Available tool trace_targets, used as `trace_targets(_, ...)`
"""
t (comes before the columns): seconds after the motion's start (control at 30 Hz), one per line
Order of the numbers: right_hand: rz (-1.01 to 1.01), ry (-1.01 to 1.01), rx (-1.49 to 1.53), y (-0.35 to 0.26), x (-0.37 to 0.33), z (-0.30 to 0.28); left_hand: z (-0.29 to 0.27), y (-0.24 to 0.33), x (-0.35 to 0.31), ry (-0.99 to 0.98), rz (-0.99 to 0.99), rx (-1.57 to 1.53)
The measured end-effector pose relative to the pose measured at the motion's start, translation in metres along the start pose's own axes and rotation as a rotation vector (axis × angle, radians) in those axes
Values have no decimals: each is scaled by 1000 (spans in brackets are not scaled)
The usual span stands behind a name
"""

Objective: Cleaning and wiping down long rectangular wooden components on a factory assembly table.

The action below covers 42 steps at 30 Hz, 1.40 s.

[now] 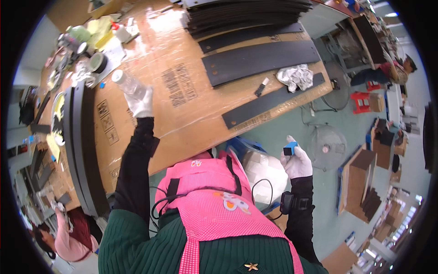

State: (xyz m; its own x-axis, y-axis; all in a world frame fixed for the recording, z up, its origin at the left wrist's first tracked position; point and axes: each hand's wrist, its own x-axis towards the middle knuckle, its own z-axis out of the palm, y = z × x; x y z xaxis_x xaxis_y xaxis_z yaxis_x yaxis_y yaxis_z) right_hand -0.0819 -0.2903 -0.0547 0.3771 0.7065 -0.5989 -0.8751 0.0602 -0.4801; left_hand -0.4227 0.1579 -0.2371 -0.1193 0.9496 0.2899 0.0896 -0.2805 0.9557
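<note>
The left hand [141,104] grips one clear plastic bottle [127,83] over the tabletop [182,114]; the right hand [296,162] holds one small blue-black block [290,149] off its edge; best keep the bottle steady and upright; three loose black strips [260,57] lie beyond both hands.

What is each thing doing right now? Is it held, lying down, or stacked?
Clear plastic bottle: capped, gripped by left hand.
Small blue-and-black block: held up by right hand.
Black strips: lying flat on table.
White rag: crumpled.
Black sheets: stacked.
</note>
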Motion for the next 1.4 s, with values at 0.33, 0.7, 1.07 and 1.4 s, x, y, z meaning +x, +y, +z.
trace_targets(0.33,-103,213,-294,-55,-2,4,60,-47,4,-85,-152,91)
trace_targets(0.7,264,-37,-515,-148,197,-29,77,43,-92,138,-210,765)
trace_targets(1.07,723,-635,-961,-253,368,-28,225,133,-258,-573,235,890)
trace_targets(1.4,131,-835,-1252,-180,324,-10,157,105,-229,-847,395,888)
